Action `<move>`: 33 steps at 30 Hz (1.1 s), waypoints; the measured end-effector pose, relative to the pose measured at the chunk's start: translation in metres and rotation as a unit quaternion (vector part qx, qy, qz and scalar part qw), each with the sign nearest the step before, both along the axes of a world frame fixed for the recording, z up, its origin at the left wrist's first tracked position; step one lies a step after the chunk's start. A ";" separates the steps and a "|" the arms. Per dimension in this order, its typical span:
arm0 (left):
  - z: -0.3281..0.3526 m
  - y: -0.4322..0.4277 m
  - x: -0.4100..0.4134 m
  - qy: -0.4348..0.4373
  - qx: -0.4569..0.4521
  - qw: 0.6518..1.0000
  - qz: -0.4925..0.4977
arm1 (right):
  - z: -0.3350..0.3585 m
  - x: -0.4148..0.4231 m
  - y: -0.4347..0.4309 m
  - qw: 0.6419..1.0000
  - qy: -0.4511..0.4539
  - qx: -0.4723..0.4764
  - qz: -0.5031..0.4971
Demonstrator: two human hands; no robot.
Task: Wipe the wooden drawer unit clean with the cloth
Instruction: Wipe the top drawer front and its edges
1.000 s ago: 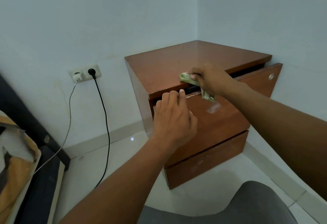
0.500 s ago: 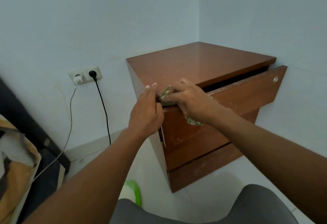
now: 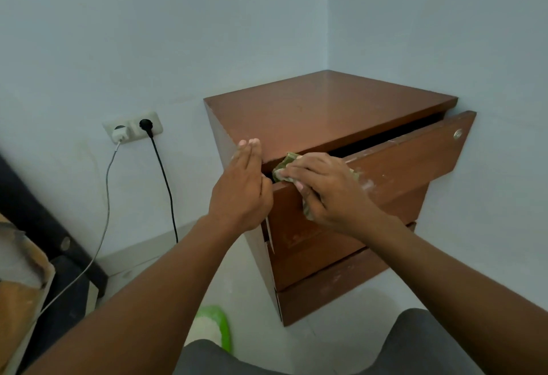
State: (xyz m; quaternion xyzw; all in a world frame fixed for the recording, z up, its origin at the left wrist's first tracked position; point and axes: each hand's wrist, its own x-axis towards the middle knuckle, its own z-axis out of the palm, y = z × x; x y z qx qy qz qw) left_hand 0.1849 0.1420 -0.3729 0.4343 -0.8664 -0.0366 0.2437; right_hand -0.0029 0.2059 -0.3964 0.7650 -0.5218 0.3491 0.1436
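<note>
This is a corner of a room with pale blue walls (image 3: 148, 34) and a white floor (image 3: 252, 280). The wooden drawer unit (image 3: 326, 108) stands right in the corner. Its top drawer (image 3: 400, 164) is pulled out a bit, so a dark gap shows under the top.

A second ago the cloth was near the middle of the drawer's top edge. Now it has slid along to the left end of that edge. The left hand has moved too, from the drawer's front up to the unit's front left corner. So the top edge has likely had one full wipe, from the middle to the corner. Pale smudges (image 3: 367, 185) still show on the drawer's front, so I think there is more to clean.

The left hand (image 3: 240, 191) is flat, with its fingers straight and close together. Its fingertips touch the corner of the top, and it holds nothing. The right hand (image 3: 332, 191) lies over the green cloth (image 3: 286, 164) and presses it on the drawer's edge. Its fingers bend over the cloth and grip it. A bit of cloth hangs out under the palm.
</note>
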 end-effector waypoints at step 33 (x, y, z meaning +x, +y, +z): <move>0.027 -0.031 -0.150 -0.249 -0.112 0.949 -0.159 | -0.016 -0.275 -0.051 0.856 -0.375 -0.161 -0.318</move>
